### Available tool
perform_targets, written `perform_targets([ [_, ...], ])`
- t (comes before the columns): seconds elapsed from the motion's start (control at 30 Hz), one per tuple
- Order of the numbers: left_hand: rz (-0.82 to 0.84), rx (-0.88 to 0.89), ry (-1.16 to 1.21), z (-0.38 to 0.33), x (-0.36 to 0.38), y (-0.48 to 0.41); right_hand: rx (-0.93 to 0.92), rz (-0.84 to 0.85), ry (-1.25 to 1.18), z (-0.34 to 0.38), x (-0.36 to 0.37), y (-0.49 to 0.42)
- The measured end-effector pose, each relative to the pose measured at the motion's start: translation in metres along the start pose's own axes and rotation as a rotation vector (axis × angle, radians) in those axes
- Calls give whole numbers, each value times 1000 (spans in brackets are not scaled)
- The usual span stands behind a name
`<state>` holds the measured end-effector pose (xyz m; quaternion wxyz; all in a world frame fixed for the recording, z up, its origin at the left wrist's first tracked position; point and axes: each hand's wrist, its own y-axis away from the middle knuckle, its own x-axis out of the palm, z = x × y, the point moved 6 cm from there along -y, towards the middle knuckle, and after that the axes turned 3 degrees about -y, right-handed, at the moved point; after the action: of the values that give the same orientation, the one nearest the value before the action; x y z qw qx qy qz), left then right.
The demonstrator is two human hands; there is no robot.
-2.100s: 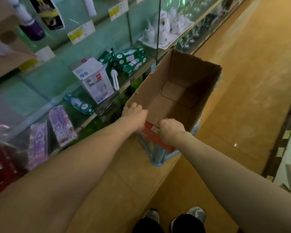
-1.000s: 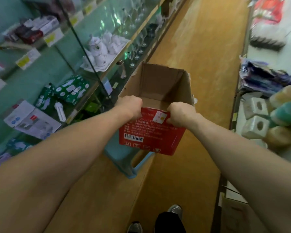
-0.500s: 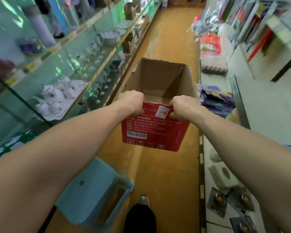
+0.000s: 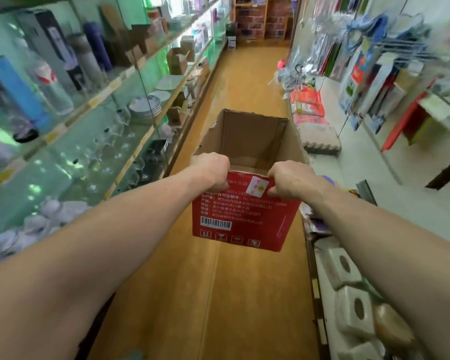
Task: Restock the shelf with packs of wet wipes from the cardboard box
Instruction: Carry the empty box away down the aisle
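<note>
Item, cardboard box (image 4: 244, 219): open at the top, near face red with white print, a barcode (image 4: 215, 224) and a white sticker (image 4: 256, 187). We hold it in the air over the aisle floor (image 4: 244, 294), between the glass shelves (image 4: 130, 162) on our left and the white shelf (image 4: 369, 162) on our right.

Change since half a second ago: the box sits in the same two-handed hold, and our view has lifted further down the aisle. The blue stool and the shoe have left the lower edge. A stack of plates (image 4: 144, 106) now lies level with the box.

Left hand (image 4: 212, 168): fingers curled over the near rim at the left corner, gripping it.

Right hand (image 4: 289, 181): fingers curled over the same rim at the right corner, thumb against the red face beside the sticker.

Contents: the near wall hides much of the bottom, so we cannot tell what the box holds.
</note>
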<state>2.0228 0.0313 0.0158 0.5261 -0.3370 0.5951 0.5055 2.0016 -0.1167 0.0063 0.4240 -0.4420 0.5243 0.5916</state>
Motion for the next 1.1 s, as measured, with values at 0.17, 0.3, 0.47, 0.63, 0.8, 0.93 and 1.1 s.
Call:
perform_targets([
  [0.17,-14,-3,5,11,-35,-117,-1,14,7,-35,-37,-115],
  [0.3,-8,-24,28,15,-67,-209,-36,19,10,-67,-71,-207],
  [0.47,-30,-46,66,21,-115,-323,-68,21,13,-106,-123,-321],
  [0.63,-64,-73,61,39,-152,-443,-82,-1,10,-136,-165,-436],
  [0.8,-77,-76,55,67,-182,-570,-90,-11,9,-155,-197,-564],
  [0.93,-52,-77,61,94,-210,-678,-83,-12,4,-172,-228,-671],
  [1.1,-68,-11,13,103,-256,-801,-67,-16,2,-208,-267,-784],
])
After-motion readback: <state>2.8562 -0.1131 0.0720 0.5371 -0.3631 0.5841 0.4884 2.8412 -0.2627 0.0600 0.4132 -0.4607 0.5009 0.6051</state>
